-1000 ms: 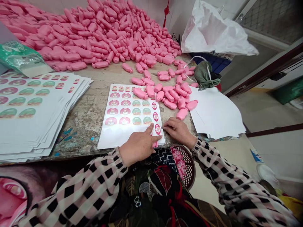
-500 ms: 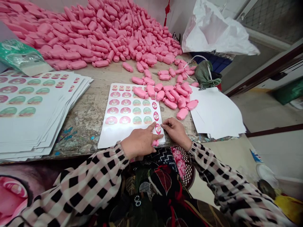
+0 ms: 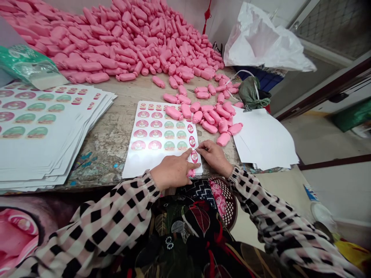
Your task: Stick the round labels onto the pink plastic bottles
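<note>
A sheet of stickers (image 3: 158,158) with pink, green and red printed labels lies on the table in front of me. My left hand (image 3: 173,169) rests on its lower right part, two fingers stretched out on either side of an oval red sticker (image 3: 194,156). Beneath those fingers the end of a small pink bottle (image 3: 191,173) shows, held by the curled part of that hand; most of it is hidden. My right hand (image 3: 215,156) pinches at the right edge of the oval sticker with thumb and forefinger.
Loose pink bottles (image 3: 223,125) lie beyond the sheet, some on its corner, before a big heap (image 3: 116,46). Stacked sticker sheets (image 3: 58,154) are at left, white paper (image 3: 263,135) at right. A basket (image 3: 230,208) with pink pieces stands below the table edge.
The view has shifted slightly. Both hands keep nearly the same place at the oval sticker, with the right fingertips a little higher along its edge.
</note>
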Demonstrator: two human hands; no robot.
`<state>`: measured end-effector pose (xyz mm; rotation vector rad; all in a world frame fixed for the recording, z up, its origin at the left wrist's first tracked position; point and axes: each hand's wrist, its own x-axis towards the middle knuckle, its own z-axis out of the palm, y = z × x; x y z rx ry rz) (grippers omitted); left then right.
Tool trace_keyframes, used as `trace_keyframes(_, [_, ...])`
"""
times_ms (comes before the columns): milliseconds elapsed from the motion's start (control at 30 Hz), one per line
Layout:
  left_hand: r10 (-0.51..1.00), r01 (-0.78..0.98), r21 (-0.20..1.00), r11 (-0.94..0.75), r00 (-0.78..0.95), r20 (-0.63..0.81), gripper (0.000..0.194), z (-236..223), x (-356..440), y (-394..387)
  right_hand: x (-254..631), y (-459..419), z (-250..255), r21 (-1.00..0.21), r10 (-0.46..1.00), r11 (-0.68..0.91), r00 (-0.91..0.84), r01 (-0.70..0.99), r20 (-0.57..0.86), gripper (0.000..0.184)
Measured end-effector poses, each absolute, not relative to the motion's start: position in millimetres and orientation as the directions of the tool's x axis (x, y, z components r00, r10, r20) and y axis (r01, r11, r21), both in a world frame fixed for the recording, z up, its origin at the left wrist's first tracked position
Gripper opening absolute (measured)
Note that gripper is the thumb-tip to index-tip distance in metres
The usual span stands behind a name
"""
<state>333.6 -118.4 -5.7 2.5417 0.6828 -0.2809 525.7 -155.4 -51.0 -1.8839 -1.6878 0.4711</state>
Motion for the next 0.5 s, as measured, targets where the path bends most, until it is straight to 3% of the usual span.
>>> trace_keyframes(267, [0.412, 0.511, 0.354, -0.783, 0.853, -0.321, 0.062, -8, 333, -117, 540, -165, -42, -0.636, 0.999, 0.021, 0.006, 0.772, 0.040, 0.011])
trace_keyframes(500, [0.406, 0.480, 0.338, -0.810, 0.874, -0.269, 0.059, -9, 330, -124, 538, -171, -37, -0.592, 1.000, 0.020, -0.015, 0.806, 0.014, 0.010])
